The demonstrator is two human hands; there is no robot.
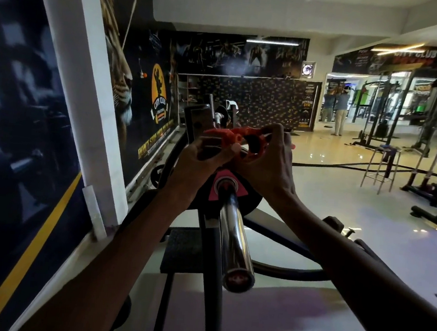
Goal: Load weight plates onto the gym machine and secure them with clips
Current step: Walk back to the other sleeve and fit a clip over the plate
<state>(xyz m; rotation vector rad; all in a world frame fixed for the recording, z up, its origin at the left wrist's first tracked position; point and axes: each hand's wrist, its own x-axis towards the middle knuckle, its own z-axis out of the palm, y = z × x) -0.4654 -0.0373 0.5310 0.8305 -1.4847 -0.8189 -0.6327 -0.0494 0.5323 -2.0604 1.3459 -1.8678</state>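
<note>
A chrome bar sleeve (233, 236) of the gym machine points toward me, its end cap low in the middle. A black weight plate (251, 200) with a pink centre label sits on the sleeve at its far end. Above the plate I hold an orange clip (244, 138) in the air with both hands. My left hand (199, 160) grips its left part and my right hand (268, 159) pinches its right side. The clip is off the sleeve and looks spread open.
A wall with dark posters runs along the left. The machine's black frame (209, 244) stands under the sleeve. A metal stool (382, 167) and a rope on the glossy floor lie to the right, with racks (377, 114) and other machines beyond. A person stands far back.
</note>
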